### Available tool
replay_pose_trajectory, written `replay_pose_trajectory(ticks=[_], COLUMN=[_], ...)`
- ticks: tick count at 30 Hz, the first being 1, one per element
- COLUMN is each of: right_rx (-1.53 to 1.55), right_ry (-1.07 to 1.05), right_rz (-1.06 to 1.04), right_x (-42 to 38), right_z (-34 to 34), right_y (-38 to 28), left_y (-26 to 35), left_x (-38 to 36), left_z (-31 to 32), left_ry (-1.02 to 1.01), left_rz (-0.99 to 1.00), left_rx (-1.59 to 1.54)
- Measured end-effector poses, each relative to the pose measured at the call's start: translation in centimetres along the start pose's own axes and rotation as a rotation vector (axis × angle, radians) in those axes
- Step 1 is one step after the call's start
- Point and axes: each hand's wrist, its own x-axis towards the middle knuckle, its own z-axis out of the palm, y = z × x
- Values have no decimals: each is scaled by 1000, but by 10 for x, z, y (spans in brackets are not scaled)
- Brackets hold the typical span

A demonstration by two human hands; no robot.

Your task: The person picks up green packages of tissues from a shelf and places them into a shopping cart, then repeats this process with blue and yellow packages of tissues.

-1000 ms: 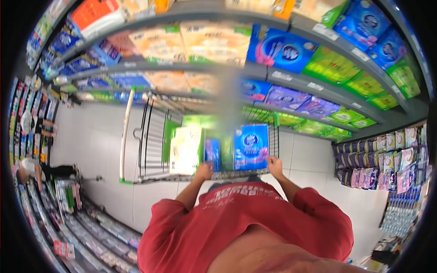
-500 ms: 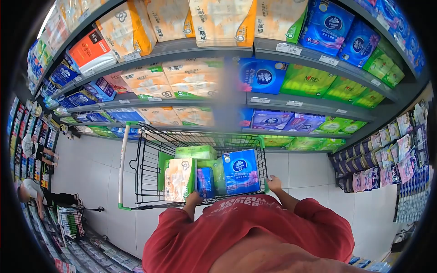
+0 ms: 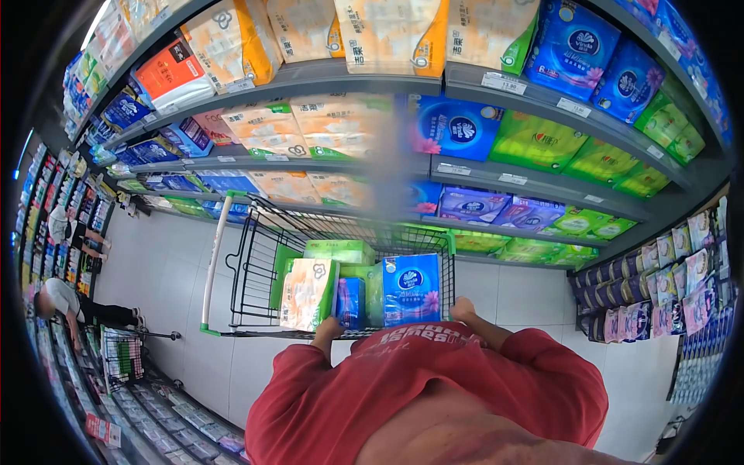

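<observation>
A wire shopping cart (image 3: 242, 267) with green corner trim stands sideways in front of me. My left hand (image 3: 331, 327) is closed on its near rim, below the packs. At the cart's right near corner my right hand (image 3: 463, 310) has its fingers curled against the edge; the contact is partly hidden. The cart holds a cream-and-orange tissue pack (image 3: 304, 293), a small blue pack (image 3: 351, 301), a large blue Vinda tissue pack (image 3: 411, 287) and a pale green pack (image 3: 339, 251).
Beyond the cart rises a shelf (image 3: 325, 77) stacked with tissue packs. A hanging display (image 3: 659, 271) stands on the right. At left a person (image 3: 70, 302) bends by another cart (image 3: 122, 355), with a second person (image 3: 62, 229) farther off. Pale floor tiles (image 3: 170, 271) run between.
My right hand has come in closer to the cart's corner. My left hand stays at the near rim. The view has shifted slightly, and the packs remain in the cart.
</observation>
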Motion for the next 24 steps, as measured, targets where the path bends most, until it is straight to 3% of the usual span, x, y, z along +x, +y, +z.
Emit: replay_pose_trajectory(ticks=[6,8,9,10,11,12,13,15,16,17,18,19,21,23,24], right_rx=[-50,-226,-186,-146,-151,-67,-28,132,153,178,267,345,319,220,217], right_ry=[-55,-27,59,146,144,291,386,608,610,721,950,943,1043,1380,1386], right_rz=[46,-91,-151,-210,-222,-336,-380,-671,-731,-794,-986,-1024,-985,-1020,-950], right_x=[-16,-32,-16,1,18,0,10,0,-3,-18,-15,-22,-40,-20,-25], right_z=[-31,-62,-67,-75,-99,-143,-171,-252,-293,-330,-358,-390,-444,-484,-496], right_y=[-20,-45,-46,-49,-64,-94,-110,-160,-183,-207,-227,-248,-285,-311,-323], left_y=[3,11,13,52,51,73,95,151,166,197,219,238,276,305,315], left_x=[25,58,73,23,64,54,48,12,15,-21,-35,-42,-73,-96,-89], left_z=[-2,-29,-46,-111,-130,-171,-221,-302,-346,-383,-417,-450,-501,-537,-558], left_ry=[28,19,220,284,436,614,662,1027,1134,1230,1388,1549,1672,1701,1727], left_rz=[56,153,206,209,222,271,365,491,754,723,872,1031,1038,1046,973], left_rx=[-77,126,27,-112,-48,-147,-228,-308,-302,-316,-331,-310,-381,-548,-599])
